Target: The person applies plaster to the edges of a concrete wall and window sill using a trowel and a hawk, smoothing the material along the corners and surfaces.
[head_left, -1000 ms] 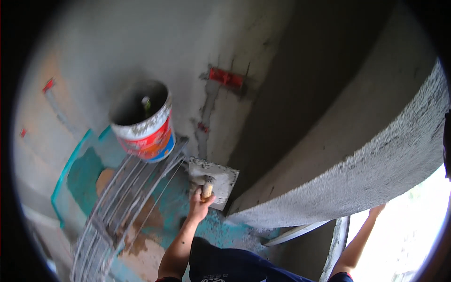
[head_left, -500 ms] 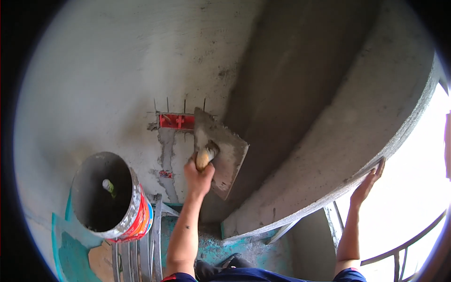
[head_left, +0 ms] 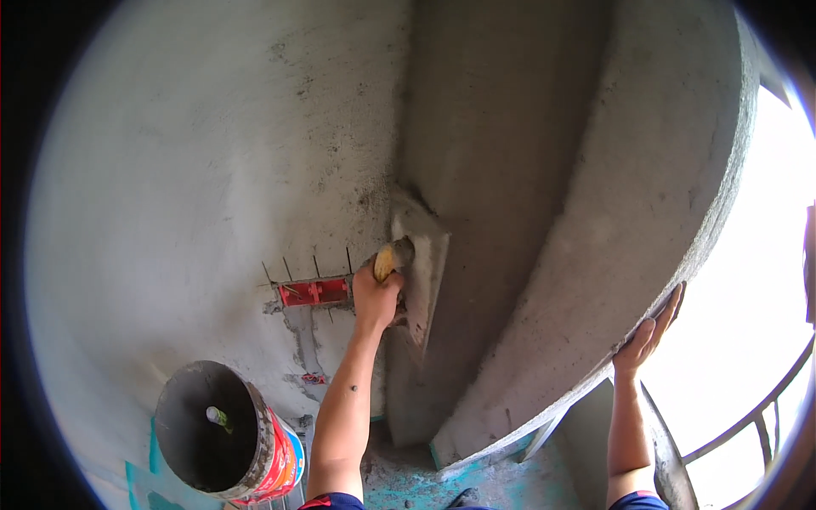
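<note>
My left hand (head_left: 376,299) is closed round the yellowish handle of a plastering float (head_left: 423,263). The float's grey plate stands steeply in the inner corner, against the dark, damp-looking strip of plaster (head_left: 501,144), its face turned mostly sideways. How much of its far side touches the plaster I cannot tell. My right hand (head_left: 644,340) lies along the rough outer edge of the lighter wall return (head_left: 625,221), fingers stretched out and holding nothing. Left of the float, a red electrical back box (head_left: 313,292) is set in the wall, with several thin nails sticking out above it.
At the lower left stands a mortar-smeared bucket (head_left: 265,442) with a small white and green object (head_left: 218,416) inside. A smaller red box (head_left: 313,378) sits lower in the wall. Beyond the wall edge at right is a bright opening with a curved metal railing (head_left: 752,412).
The view has shifted, so bucket and boxes appear lower. The float has moved up into the corner and turned more edge-on. My right hand remains on the wall edge, its fingers now flatter against it.
</note>
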Demonstrator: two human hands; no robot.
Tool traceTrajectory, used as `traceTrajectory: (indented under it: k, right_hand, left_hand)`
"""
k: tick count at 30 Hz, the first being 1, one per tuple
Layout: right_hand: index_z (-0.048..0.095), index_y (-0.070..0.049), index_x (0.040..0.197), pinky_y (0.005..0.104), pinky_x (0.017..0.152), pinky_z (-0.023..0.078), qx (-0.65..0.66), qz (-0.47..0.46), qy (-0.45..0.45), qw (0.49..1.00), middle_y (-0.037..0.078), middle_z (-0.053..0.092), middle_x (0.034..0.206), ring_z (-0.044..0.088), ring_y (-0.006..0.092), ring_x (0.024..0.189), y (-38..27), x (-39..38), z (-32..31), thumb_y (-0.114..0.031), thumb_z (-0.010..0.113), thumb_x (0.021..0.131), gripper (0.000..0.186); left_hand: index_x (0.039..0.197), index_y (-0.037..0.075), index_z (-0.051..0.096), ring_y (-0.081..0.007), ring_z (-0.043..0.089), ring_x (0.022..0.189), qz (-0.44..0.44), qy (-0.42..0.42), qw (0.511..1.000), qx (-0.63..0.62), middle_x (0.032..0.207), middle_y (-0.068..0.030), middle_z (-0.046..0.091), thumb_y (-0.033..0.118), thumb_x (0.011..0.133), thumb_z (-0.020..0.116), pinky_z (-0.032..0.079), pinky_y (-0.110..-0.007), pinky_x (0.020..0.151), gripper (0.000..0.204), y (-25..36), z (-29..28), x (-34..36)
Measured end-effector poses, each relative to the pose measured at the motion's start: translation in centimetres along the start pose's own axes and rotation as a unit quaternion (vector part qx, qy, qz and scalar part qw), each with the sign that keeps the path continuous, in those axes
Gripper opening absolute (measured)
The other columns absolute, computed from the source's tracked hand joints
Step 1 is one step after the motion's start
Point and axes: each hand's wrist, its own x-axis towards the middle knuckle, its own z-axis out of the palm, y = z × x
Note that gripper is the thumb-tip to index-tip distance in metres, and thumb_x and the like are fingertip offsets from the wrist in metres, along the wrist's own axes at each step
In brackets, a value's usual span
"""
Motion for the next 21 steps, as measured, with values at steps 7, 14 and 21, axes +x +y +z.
traceTrajectory:
  k: [7,14,21]
  right_hand:
    - [0.030,0.006,0.141,0.0465,0.112,0.016,0.002,-0.003,0.010,1.000,0.023,0.028,0.147,0.024,0.0361,0.138,-0.7,0.6,0.0,-0.047,0.026,0.095,0.070]
    - [0.033,0.000,0.142,0.0450,0.113,0.016,-0.016,-0.015,0.023,1.000,0.019,0.031,0.147,0.025,0.0332,0.138,0.0,-0.2,-0.1,-0.049,0.029,0.096,0.068]
    - [0.035,0.002,0.140,0.0467,0.112,0.017,-0.035,-0.001,0.020,0.999,0.021,0.034,0.146,0.027,0.0340,0.137,1.3,0.1,-1.0,-0.045,0.031,0.094,0.066]
  left_hand:
    - [0.076,-0.002,0.055,-0.0145,0.047,0.048,-0.137,0.023,0.990,-0.003,0.058,-0.0033,0.050,0.005,0.073,0.056,0.036,-0.032,0.043,0.007,-13.2,-2.6,-1.3]
    - [0.087,0.000,0.059,-0.0111,0.046,0.044,-0.041,0.086,0.992,-0.081,0.061,-0.0021,0.051,-0.001,0.069,0.051,0.037,-0.027,0.039,0.019,-0.3,-4.3,-2.3]
    - [0.081,-0.001,0.056,-0.0123,0.047,0.043,0.065,-0.001,0.996,-0.064,0.059,-0.0038,0.051,0.006,0.071,0.052,0.038,-0.029,0.040,0.012,15.8,1.3,4.1]
